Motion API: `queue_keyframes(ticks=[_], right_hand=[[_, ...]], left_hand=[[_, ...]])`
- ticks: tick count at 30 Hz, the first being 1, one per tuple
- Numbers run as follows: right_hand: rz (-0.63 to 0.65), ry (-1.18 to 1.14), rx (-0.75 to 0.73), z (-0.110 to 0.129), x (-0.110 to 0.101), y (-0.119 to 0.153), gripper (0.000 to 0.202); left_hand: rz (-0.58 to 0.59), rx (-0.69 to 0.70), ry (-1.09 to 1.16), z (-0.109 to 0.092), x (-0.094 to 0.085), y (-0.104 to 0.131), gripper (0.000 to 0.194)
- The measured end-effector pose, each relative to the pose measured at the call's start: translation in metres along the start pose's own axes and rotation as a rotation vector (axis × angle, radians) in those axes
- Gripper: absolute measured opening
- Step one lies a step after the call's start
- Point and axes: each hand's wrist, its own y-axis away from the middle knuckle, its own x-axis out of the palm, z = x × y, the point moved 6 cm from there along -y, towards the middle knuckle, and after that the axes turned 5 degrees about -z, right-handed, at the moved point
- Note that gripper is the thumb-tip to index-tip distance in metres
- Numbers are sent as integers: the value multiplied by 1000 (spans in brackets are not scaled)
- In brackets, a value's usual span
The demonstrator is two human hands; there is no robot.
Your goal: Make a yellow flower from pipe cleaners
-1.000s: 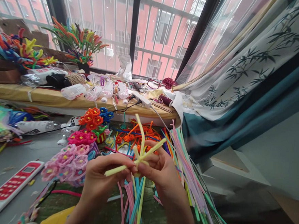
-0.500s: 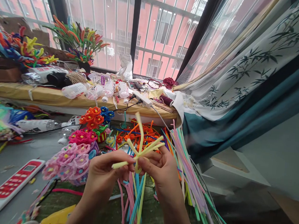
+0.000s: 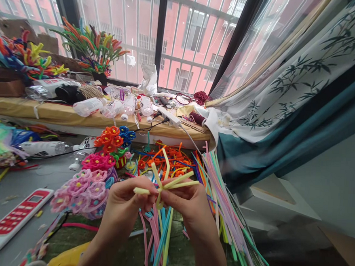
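Observation:
Several pale yellow pipe cleaners (image 3: 166,164) are joined at one point, their ends fanning out, with a small loop hanging below the joint. My left hand (image 3: 130,198) pinches the bundle near its centre, a short stub poking out over the fingers. From the other side my right hand (image 3: 188,198) pinches the same centre between thumb and fingers. The fingertips nearly meet and hide the joint itself. Under the hands lie loose pink, blue and yellow pipe cleaners (image 3: 164,237) on a dark green surface.
Pink pipe-cleaner flowers (image 3: 82,191) and orange ones (image 3: 108,139) stand at the left. A red and white remote (image 3: 16,221) lies on the grey table. Long pastel pipe cleaners (image 3: 222,193) spread at the right. Plastic bottles (image 3: 89,106) and a power strip (image 3: 169,117) rest on the sill.
The joined pipe cleaners have dropped slightly and tilted; the tall upright strand is now lower and bent. Both hands keep their pinch at the centre.

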Motion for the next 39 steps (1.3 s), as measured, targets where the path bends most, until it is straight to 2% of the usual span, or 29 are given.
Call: queue_keyframes(ticks=[6,11,17,23,28,33,37,39], right_hand=[[-39,24,-64,4,-2,-3,21],[-26,17,-62,5,-2,-4,19],[-54,32,-60,6,-4,-5,18],[-35,33,-33,3,-4,-4,19],[-27,25,-13,0,-3,-5,17],[-73,63,-81,3,-4,-6,16],[-146,130,-198,10,-5,-4,15],[-151,160,-253,13,-4,-2,14]], left_hand=[[37,-33,-95,-9,5,0,25],[45,-39,-297,-17,10,0,26],[54,-112,-388,-11,2,-1,28],[117,-109,-457,-7,0,-5,30],[44,-106,-456,-12,4,-3,27],[-24,-117,-453,-18,9,-2,26],[-120,-199,-454,-12,3,-2,22],[-106,-266,-453,-4,1,-2,28]])
